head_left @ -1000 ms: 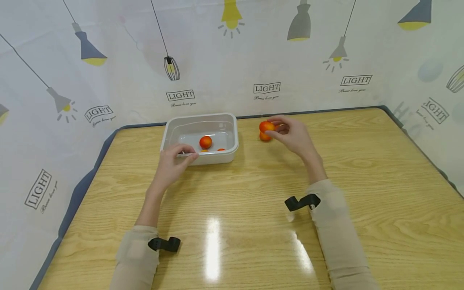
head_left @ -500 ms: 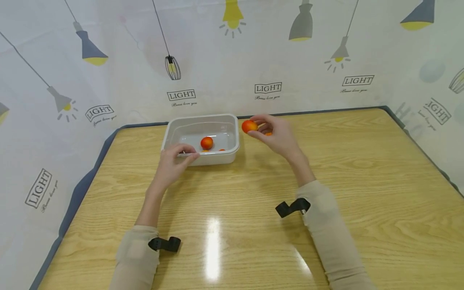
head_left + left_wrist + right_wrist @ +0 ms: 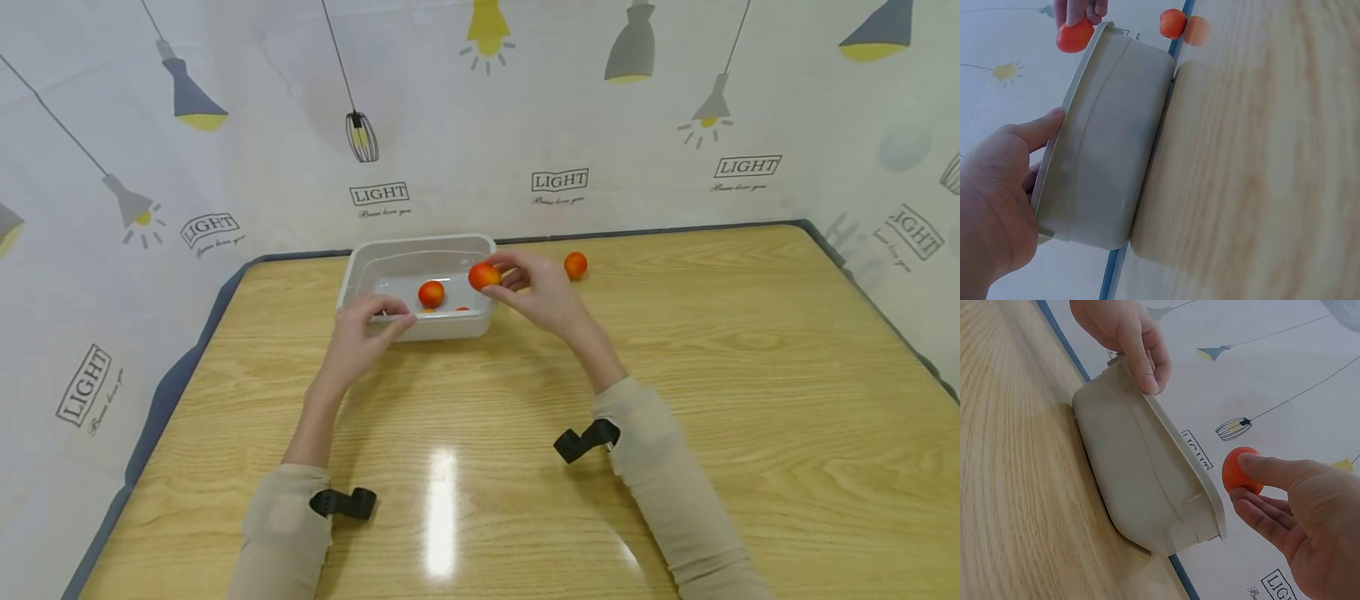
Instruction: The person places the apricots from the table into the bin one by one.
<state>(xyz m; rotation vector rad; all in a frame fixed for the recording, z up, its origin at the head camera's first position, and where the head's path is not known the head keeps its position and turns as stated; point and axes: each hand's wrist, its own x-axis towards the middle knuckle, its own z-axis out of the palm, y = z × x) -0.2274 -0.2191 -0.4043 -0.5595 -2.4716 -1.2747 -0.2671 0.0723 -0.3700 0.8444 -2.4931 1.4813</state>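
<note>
My right hand (image 3: 546,293) pinches a small round red-orange fruit (image 3: 484,277) between thumb and fingertips, at the right rim of a light grey plastic box (image 3: 450,327). In the right wrist view this fruit (image 3: 1240,470) is above the level of the rim. My left hand (image 3: 358,337) grips the near rim of the box, thumb outside and fingers over the inside, as the left wrist view shows. Inside the box lies a similar fruit (image 3: 431,294); the tops of others peek over the near wall, mostly hidden. One more fruit (image 3: 576,265) lies on the table behind my right hand.
The box stands on a wood-grain table (image 3: 487,433) near its dark back edge. Behind the table hangs a pale sheet (image 3: 450,108) printed with lamps. Each sleeve carries a black wrist camera, left camera (image 3: 345,503) and right camera (image 3: 587,440).
My right hand has lifted one fruit from beside another and carried it left to the box's right rim, uncovering the fruit left on the table. My left hand stays on the near rim.
</note>
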